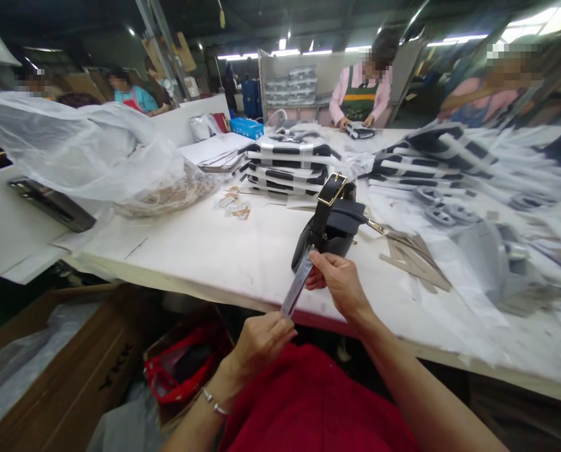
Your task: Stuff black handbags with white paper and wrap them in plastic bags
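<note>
A black handbag [337, 226] with a gold buckle [332, 188] on its strap stands on the table close to the front edge. From its near side a strap-like strip [299, 285] in clear plastic slants down toward me. My left hand [266, 336] is closed on the strip's lower end, just off the table edge. With thumb and fingers, my right hand [339, 279] pinches the strip's upper end beside the bag. Part of the strip is hidden by my fingers.
Behind the bag are stacks of wrapped black bags [289, 166]. Grey-brown flat pieces [419, 257] lie to the right, small gold hardware packets [235, 204] to the left. A large plastic bag [96, 150] bulges at far left. Below stands a cardboard box [68, 364]. A co-worker [360, 94] works opposite.
</note>
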`<state>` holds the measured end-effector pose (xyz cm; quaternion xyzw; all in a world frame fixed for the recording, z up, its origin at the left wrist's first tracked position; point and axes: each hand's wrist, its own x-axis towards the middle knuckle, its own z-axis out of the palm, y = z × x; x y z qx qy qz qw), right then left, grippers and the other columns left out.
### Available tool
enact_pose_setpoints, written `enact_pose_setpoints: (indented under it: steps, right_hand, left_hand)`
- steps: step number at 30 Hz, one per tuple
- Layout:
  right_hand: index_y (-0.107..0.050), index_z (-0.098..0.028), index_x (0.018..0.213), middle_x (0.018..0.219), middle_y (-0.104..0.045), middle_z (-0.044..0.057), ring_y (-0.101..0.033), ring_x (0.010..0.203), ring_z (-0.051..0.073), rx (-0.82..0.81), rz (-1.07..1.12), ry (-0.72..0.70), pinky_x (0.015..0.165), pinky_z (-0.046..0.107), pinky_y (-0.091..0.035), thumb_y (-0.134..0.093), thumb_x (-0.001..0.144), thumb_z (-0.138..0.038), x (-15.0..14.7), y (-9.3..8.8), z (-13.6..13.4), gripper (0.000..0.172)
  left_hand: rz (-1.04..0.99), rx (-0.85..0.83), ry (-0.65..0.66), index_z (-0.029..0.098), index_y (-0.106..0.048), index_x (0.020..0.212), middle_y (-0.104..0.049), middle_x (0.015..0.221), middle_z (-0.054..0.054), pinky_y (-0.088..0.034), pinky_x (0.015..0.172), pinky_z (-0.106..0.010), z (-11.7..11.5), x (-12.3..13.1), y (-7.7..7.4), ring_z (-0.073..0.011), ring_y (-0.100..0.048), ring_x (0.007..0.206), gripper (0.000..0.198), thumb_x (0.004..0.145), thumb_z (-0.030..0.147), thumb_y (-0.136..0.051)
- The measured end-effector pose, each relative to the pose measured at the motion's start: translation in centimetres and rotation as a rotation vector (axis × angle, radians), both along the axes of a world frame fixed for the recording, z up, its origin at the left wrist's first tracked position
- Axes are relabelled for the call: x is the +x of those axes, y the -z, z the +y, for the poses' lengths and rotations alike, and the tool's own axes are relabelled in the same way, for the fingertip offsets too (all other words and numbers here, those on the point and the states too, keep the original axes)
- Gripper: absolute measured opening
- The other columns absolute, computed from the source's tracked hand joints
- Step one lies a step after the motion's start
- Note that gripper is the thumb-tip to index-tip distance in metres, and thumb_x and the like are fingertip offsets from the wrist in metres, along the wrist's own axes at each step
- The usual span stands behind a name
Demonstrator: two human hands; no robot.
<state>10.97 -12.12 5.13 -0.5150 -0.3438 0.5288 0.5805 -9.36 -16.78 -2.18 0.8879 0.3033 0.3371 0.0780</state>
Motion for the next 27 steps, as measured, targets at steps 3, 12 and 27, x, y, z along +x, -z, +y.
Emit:
enact_pose_setpoints:
  steps: [3,12,27]
  right_hand:
    - [-0.063,-0.015,0.058,0.050,-0.064,0.004,-0.062,0.043,0.016,0.013,-0.048,-0.024,0.040,0.024,-0.052,-0.077,0.066,-0.060,0.4,0.0,0.0,0.048]
    - [-0.055,-0.019,0.052,0.044,-0.053,-0.001,-0.044,0.040,0.010,0.120,-0.201,-0.030,0.038,0.022,-0.035,-0.064,0.080,-0.058,0.6,0.0,-0.2,0.049]
    - [-0.071,-0.023,0.072,0.065,-0.068,0.001,-0.056,0.055,0.014,0.325,-0.870,0.270,0.057,0.025,-0.041,-0.063,0.086,-0.048,4.4,-0.6,-1.0,0.030]
  left_hand:
    - [-0.240,-0.156,-0.198,0.021,-0.064,0.093,-0.064,0.066,-0.001,-0.046,0.059,-0.024,0.3,-0.9,-1.9,-0.0130,-0.058,0.058,0.021,0.092,0.039,-0.054]
    - [-0.684,-1.322,0.091,0.018,-0.054,0.088,-0.063,0.068,-0.001,-0.051,0.055,-0.026,6.2,7.5,-7.0,-0.0131,-0.060,0.057,0.049,0.085,0.067,-0.049]
    - [-0.741,-1.166,-0.170,0.020,-0.050,0.073,-0.030,0.040,0.013,-0.018,0.030,-0.014,5.5,9.7,-5.1,-0.0029,-0.021,0.030,0.049,0.077,0.067,-0.060]
